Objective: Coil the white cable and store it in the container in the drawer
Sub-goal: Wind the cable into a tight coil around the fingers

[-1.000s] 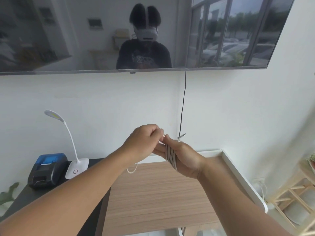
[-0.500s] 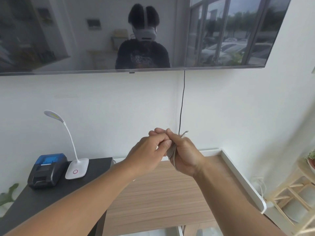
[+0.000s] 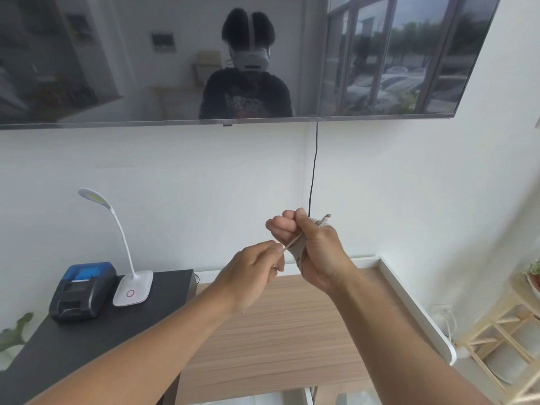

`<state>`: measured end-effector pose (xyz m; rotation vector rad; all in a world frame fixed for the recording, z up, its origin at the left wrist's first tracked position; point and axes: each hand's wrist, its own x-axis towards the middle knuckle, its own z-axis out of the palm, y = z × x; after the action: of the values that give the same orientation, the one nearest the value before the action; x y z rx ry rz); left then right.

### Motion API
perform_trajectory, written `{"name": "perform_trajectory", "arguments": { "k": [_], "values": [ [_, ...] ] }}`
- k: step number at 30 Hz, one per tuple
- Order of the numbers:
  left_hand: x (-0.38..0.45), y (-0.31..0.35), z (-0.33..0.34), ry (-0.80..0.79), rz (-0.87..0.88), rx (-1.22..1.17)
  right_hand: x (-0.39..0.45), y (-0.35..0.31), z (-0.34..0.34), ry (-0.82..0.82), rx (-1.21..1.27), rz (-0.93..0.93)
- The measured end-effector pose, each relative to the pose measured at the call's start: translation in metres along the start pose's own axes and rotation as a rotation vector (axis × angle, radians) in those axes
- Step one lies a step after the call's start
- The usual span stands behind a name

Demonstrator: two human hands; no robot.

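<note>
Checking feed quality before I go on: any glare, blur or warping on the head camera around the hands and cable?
Head view: even daylight, hands and white cable sharp, connector tip slightly soft; the wall screen mirrors the room and windows; wide-angle bending tilts the wooden tabletop edges; no hard shadows.

From my remote seat, much of the thin white braided cable (image 3: 297, 249) is buried inside the curled right hand (image 3: 314, 252), so I cannot count its loops. Its free end vanishes into the left hand (image 3: 257, 270). The big wall-mounted screen (image 3: 409, 54) and the green plant leaf (image 3: 16, 331) run off frame.
</note>
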<state>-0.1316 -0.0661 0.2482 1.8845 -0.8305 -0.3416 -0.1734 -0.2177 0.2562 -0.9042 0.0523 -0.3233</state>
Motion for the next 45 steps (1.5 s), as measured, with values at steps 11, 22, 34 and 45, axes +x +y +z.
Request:
{"name": "perform_trajectory", "arguments": {
  "k": [11, 22, 34, 45],
  "values": [
    [-0.011, -0.011, 0.0, 0.027, -0.123, -0.132, 0.002, -0.012, -0.004, 0.058, -0.133, -0.029],
    [-0.008, -0.015, 0.015, 0.251, -0.192, -0.235, 0.003, -0.014, -0.003, -0.004, -0.051, -0.019],
    [0.0, -0.027, 0.004, 0.372, -0.377, -0.465, 0.008, -0.017, -0.011, 0.038, -0.124, 0.006],
    [0.01, -0.025, 0.007, 0.375, -0.308, -0.303, 0.015, -0.01, -0.006, 0.038, -0.252, -0.011]
  ]
}}
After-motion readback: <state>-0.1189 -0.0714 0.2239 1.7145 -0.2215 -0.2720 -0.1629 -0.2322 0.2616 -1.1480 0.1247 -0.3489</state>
